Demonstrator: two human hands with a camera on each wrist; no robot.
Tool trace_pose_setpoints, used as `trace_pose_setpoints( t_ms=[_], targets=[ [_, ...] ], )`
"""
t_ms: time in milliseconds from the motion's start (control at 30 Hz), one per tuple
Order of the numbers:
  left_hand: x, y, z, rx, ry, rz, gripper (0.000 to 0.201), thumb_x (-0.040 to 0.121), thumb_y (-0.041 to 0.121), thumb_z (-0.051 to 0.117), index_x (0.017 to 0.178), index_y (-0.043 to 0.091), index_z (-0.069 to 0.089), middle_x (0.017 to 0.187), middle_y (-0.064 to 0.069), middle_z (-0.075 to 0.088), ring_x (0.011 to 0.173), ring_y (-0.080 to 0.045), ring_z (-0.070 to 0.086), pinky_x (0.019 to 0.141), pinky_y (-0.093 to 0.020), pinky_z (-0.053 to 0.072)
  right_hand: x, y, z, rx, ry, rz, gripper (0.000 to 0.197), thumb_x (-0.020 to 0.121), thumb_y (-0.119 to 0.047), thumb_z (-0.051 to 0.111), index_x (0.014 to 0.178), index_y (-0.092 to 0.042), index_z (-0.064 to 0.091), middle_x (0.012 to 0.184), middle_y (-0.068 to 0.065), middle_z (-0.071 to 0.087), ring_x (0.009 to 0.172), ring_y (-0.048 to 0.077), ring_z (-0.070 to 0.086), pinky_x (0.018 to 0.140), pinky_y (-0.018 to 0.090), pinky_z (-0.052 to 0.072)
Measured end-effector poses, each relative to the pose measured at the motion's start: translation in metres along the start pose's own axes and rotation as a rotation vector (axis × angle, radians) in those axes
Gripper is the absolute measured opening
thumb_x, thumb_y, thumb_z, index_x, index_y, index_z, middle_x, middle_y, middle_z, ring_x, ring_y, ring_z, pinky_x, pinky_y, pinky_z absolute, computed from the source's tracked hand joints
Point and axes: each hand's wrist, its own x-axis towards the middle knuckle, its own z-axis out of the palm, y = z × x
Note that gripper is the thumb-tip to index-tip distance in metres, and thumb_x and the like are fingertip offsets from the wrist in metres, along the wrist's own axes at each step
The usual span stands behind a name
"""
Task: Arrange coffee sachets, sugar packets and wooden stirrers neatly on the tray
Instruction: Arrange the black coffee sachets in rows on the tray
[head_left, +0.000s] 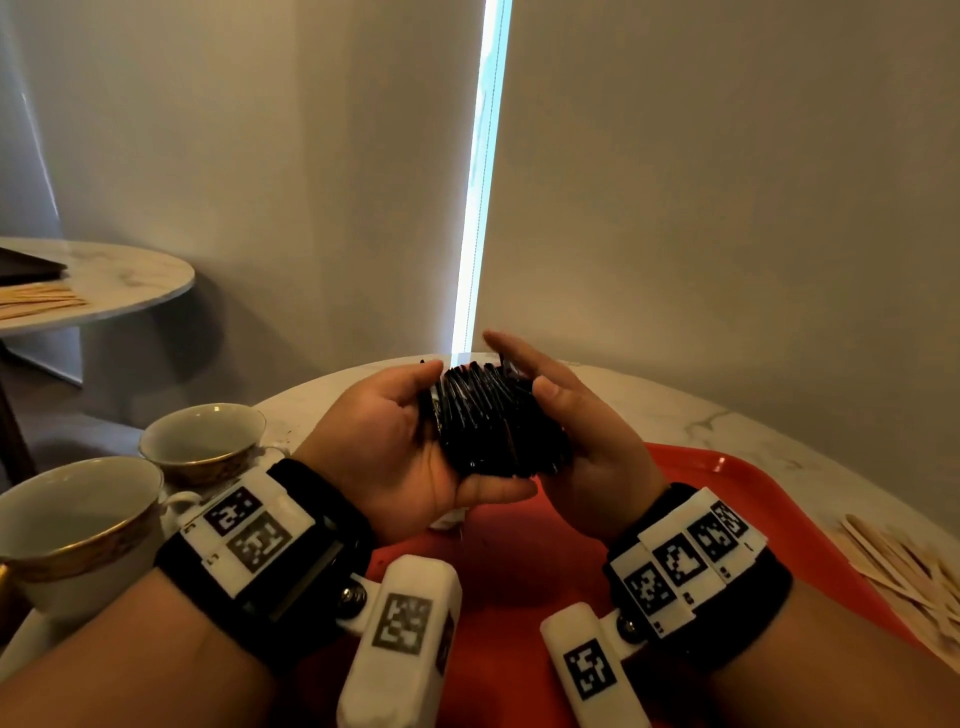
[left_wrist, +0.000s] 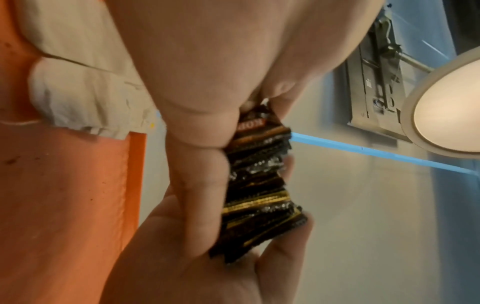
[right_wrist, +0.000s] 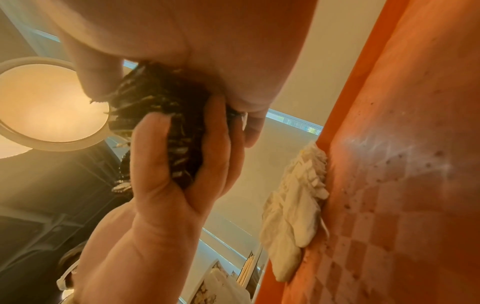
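A thick stack of black and gold coffee sachets (head_left: 493, 421) is held between both hands above the red tray (head_left: 701, 493). My left hand (head_left: 410, 431) cups the stack from the left, fingers over its top and thumb under it. My right hand (head_left: 576, 415) grips its right side, thumb on top. The wrist views show the sachets' (left_wrist: 259, 185) (right_wrist: 166, 115) crimped ends fanned unevenly. A pile of white sugar packets (left_wrist: 78, 96) (right_wrist: 293, 205) lies on the tray, mostly hidden under my hands in the head view. Wooden stirrers (head_left: 904, 571) lie loose on the table right of the tray.
Two gold-rimmed white cups (head_left: 202, 436) (head_left: 72, 525) stand left of the tray on the round marble table (head_left: 727, 415). A second round table (head_left: 114, 280) at the far left carries more stirrers (head_left: 36, 301) and a dark flat object. A wall and blinds stand close behind.
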Motion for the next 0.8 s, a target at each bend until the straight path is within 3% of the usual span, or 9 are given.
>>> trace_pose_setpoints(
  t_ms=[100, 233, 300, 367, 433, 500, 567, 667, 800],
  targets=[
    [0.001, -0.002, 0.0, 0.13, -0.022, -0.027, 0.058, 0.102, 0.045, 0.028, 0.117, 0.015, 0.075, 0.119, -0.017, 0.07, 0.098, -0.034, 0.071, 0.092, -0.061, 0.048, 0.001, -0.002, 0.001, -0.055, 0.004, 0.018, 0.045, 0.083, -0.03, 0.056, 0.119, -0.004, 0.06, 0.119, 0.017, 0.062, 0.113, 0.031, 0.061, 0.093, 0.038, 0.052],
    [0.002, -0.004, 0.001, 0.155, 0.048, -0.039, 0.054, 0.103, 0.047, 0.032, 0.132, 0.015, 0.065, 0.13, -0.02, 0.065, 0.11, -0.037, 0.067, 0.077, -0.055, 0.059, 0.001, -0.001, 0.001, -0.116, 0.013, 0.033, 0.035, 0.077, -0.03, 0.073, 0.107, -0.02, 0.059, 0.102, 0.007, 0.062, 0.091, 0.032, 0.059, 0.075, 0.044, 0.051],
    [0.001, -0.002, 0.003, 0.112, 0.088, -0.03, 0.052, 0.1, 0.044, 0.041, 0.128, 0.01, 0.066, 0.123, -0.021, 0.068, 0.103, -0.038, 0.07, 0.07, -0.049, 0.062, 0.001, 0.001, -0.001, -0.176, 0.025, -0.005, 0.041, 0.077, -0.045, 0.081, 0.105, -0.024, 0.059, 0.096, 0.017, 0.056, 0.081, 0.039, 0.052, 0.069, 0.055, 0.044],
    [0.0, 0.0, 0.005, 0.093, 0.107, -0.021, 0.05, 0.092, 0.042, 0.052, 0.121, 0.005, 0.069, 0.116, -0.022, 0.068, 0.098, -0.038, 0.071, 0.068, -0.048, 0.061, 0.002, 0.003, -0.001, -0.227, 0.017, -0.03, 0.048, 0.076, -0.058, 0.078, 0.106, -0.025, 0.06, 0.097, 0.031, 0.052, 0.077, 0.053, 0.051, 0.067, 0.069, 0.041],
    [-0.001, 0.001, 0.007, 0.091, 0.111, -0.02, 0.047, 0.086, 0.036, 0.059, 0.118, 0.004, 0.072, 0.118, -0.024, 0.067, 0.098, -0.039, 0.07, 0.072, -0.049, 0.06, 0.002, 0.004, -0.001, -0.25, 0.005, -0.036, 0.049, 0.077, -0.061, 0.076, 0.107, -0.025, 0.062, 0.102, 0.033, 0.053, 0.083, 0.058, 0.053, 0.073, 0.074, 0.043],
    [0.0, -0.001, 0.007, 0.096, 0.114, -0.021, 0.044, 0.084, 0.032, 0.061, 0.117, 0.005, 0.073, 0.121, -0.024, 0.067, 0.096, -0.038, 0.071, 0.075, -0.05, 0.059, 0.001, 0.002, 0.001, -0.262, -0.001, -0.05, 0.054, 0.075, -0.06, 0.078, 0.11, -0.022, 0.062, 0.104, 0.02, 0.06, 0.094, 0.046, 0.059, 0.083, 0.061, 0.05],
    [0.0, -0.002, 0.006, 0.071, 0.106, -0.02, 0.043, 0.09, 0.031, 0.057, 0.121, 0.006, 0.071, 0.115, -0.022, 0.07, 0.086, -0.034, 0.073, 0.07, -0.048, 0.063, 0.001, 0.001, 0.003, -0.258, -0.025, -0.043, 0.059, 0.073, -0.052, 0.083, 0.115, -0.017, 0.06, 0.11, 0.007, 0.064, 0.106, 0.028, 0.063, 0.092, 0.044, 0.054],
    [-0.002, -0.002, 0.008, 0.051, 0.071, -0.077, 0.046, 0.096, 0.033, 0.048, 0.131, 0.005, 0.062, 0.097, -0.02, 0.071, 0.069, -0.031, 0.072, 0.054, -0.039, 0.062, 0.0, 0.002, 0.002, -0.29, -0.03, -0.033, 0.051, 0.074, -0.032, 0.083, 0.117, -0.018, 0.059, 0.109, 0.004, 0.065, 0.105, 0.023, 0.065, 0.089, 0.039, 0.055],
    [-0.004, 0.001, 0.01, 0.019, 0.101, -0.037, 0.044, 0.088, 0.027, 0.053, 0.12, 0.001, 0.067, 0.114, -0.024, 0.071, 0.085, -0.033, 0.075, 0.06, -0.041, 0.064, -0.001, 0.002, 0.0, -0.221, -0.018, -0.003, 0.053, 0.077, -0.027, 0.074, 0.125, -0.029, 0.051, 0.105, 0.003, 0.066, 0.1, 0.025, 0.067, 0.085, 0.038, 0.056]
  ],
)
